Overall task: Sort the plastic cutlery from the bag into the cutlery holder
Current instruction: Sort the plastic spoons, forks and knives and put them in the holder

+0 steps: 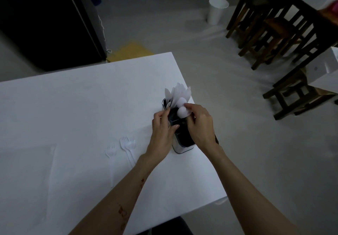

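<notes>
A shiny metal cutlery holder with dark compartments stands near the right edge of the white table. White plastic knives stick up from its far compartment, and white spoons from the middle one. My left hand grips the holder's left rim. My right hand pinches the spoons by their bowls over the middle compartment. Three clear plastic forks lie flat on the table to the left of the holder. A clear plastic bag lies flat at the near left, hard to make out.
The table's right edge runs close by the holder. On the floor beyond stand a white bin, dark wooden stools and chairs at right, and a yellow sheet. A large black cabinet fills the far left.
</notes>
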`<state>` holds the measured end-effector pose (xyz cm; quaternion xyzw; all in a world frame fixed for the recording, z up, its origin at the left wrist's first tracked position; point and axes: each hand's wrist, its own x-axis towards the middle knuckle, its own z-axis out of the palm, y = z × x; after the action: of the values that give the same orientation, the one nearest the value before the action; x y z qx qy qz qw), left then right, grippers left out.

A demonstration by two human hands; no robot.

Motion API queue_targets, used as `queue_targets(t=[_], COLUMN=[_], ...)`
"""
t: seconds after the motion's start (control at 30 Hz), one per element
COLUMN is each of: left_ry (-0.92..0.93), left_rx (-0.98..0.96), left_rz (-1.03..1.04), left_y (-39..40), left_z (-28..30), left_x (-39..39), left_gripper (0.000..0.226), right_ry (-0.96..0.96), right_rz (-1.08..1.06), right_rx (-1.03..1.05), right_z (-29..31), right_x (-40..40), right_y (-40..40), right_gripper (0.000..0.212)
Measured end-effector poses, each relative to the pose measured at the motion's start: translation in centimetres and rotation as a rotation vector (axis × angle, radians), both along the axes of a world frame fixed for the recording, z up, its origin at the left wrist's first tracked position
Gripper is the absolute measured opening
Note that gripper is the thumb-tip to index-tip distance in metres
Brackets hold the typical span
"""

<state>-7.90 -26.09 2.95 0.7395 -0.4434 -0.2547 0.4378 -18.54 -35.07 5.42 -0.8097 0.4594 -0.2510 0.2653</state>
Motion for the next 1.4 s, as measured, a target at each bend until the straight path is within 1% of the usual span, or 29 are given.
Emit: queue_targets(t=[0.07, 0.17, 0.23, 0.3, 0.37, 0.4, 0.43, 0.47, 0.53, 0.57, 0.63, 0.73, 0.87, 0.97, 1.03, 1.07, 1.1, 1.2, 1.23, 1.27, 1.3, 1.37, 1.4], left_ry=[0.010, 0.049, 0.028, 0.011, -0.007, -0.008, 0.000, 0.013, 0.049, 0.072, 0.118, 0.167, 0.212, 0.275, 0.342, 0.406, 0.513, 0.954, 1.041, 1.081, 1.094, 1.107, 1.124], left_rx=[-0.026, -0.029, -0.039, -0.034, 0.000, 0.029, 0.064, 0.096, 0.151, 0.177, 0.211, 0.238, 0.273, 0.303, 0.317, 0.320, 0.314, 0.270, 0.258, 0.249, 0.237, 0.215, 0.214], left_rz=[0.017, 0.104, 0.161, 0.240, 0.346, 0.405, 0.460, 0.508, 0.567, 0.582, 0.591, 0.566, 0.519, 0.465, 0.426, 0.425, 0.444, 0.533, 0.565, 0.614, 0.675, 0.778, 0.795], left_y=[1.0, 3.5, 5.7, 8.4, 11.4, 13.0, 14.4, 15.8, 18.3, 19.4, 21.1, 23.4, 24.9, 25.0, 24.6, 24.3, 23.8, 22.0, 21.5, 21.2, 21.0, 21.0, 21.2], left_z=[0.1, 0.1, -0.3, -1.1, -2.1, -2.6, -3.0, -3.4, -3.9, -4.1, -4.3, -4.7, -5.5, -5.5, -5.4, -5.3, -5.3, -4.9, -4.8, -4.7, -4.7, -4.9, -5.0], left_x=[0.5, 1.7, 2.9, 4.4, 5.9, 6.6, 7.3, 7.9, 9.0, 9.4, 10.1, 11.1, 12.1, 12.4, 12.4, 12.4, 12.5, 13.1, 13.2, 13.4, 13.6, 14.1, 14.2], left_gripper=[0.049, 0.039, 0.034, 0.031, 0.029, 0.029, 0.029, 0.028, 0.028, 0.028, 0.027, 0.026, 0.025, 0.024, 0.027, 0.028, 0.028, 0.024, 0.022, 0.021, 0.022, 0.027, 0.027], right_ry=[-0.022, -0.062, -0.109, -0.191, -0.192, -0.128, -0.024, 0.101, 0.325, 0.405, 0.498, 0.527, 0.510, 0.489, 0.414, 0.362, 0.312, 0.234, 0.228, 0.228, 0.226, 0.248, 0.304], right_rz=[-0.007, -0.071, -0.100, -0.052, 0.047, 0.103, 0.163, 0.222, 0.324, 0.350, 0.325, 0.207, 0.096, 0.055, 0.029, 0.040, 0.079, 0.270, 0.311, 0.308, 0.253, 0.072, 0.017], right_rx=[-0.107, -0.276, -0.379, -0.398, -0.303, -0.229, -0.142, -0.044, 0.154, 0.235, 0.330, 0.334, 0.378, 0.372, 0.383, 0.377, 0.357, 0.281, 0.275, 0.277, 0.282, 0.258, 0.241], right_z=[-0.1, 0.2, 0.6, 0.3, -0.7, -1.4, -2.4, -3.6, -6.2, -7.2, -8.8, -9.8, -9.7, -9.5, -9.3, -9.2, -9.1, -8.4, -8.3, -8.3, -8.2, -8.6, -8.9], right_x=[0.3, 1.5, 2.8, 4.4, 5.9, 6.7, 7.4, 8.1, 9.6, 10.3, 11.4, 13.0, 14.0, 13.8, 13.5, 13.4, 13.2, 12.8, 12.7, 12.7, 12.8, 12.9, 13.0], right_y=[0.7, 2.3, 4.0, 6.2, 9.1, 10.6, 12.1, 13.6, 16.3, 17.6, 19.8, 22.1, 23.0, 23.2, 23.5, 23.7, 24.0, 24.9, 25.2, 25.3, 25.3, 24.9, 24.6], right_gripper=[0.038, 0.045, 0.038, 0.026, 0.018, 0.015, 0.012, 0.013, 0.023, 0.027, 0.033, 0.038, 0.026, 0.017, 0.015, 0.015, 0.016, 0.017, 0.020, 0.024, 0.028, 0.033, 0.033])
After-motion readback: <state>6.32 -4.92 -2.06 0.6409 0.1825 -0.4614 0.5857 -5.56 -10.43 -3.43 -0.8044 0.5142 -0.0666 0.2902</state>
